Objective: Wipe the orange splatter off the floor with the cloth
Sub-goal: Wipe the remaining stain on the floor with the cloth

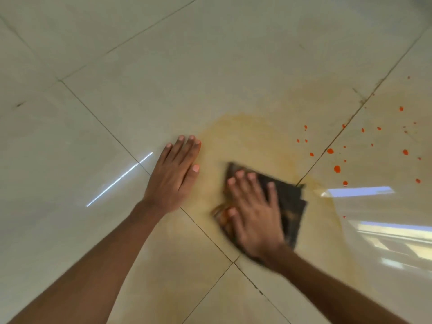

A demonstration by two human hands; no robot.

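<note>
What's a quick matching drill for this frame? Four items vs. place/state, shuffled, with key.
Column one:
1. left hand
2. right hand
3. cloth
4. orange drops

Column two:
A. scattered to the right of the cloth, not yet wiped
B. flat on the bare floor, holding nothing
C. dark, lying under a palm
D. pressing on the cloth, fingers spread

Pairs: 1-B, 2-D, 3-C, 4-A

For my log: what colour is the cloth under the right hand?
The cloth is dark grey-black, orange-stained near the thumb; head view.
</note>
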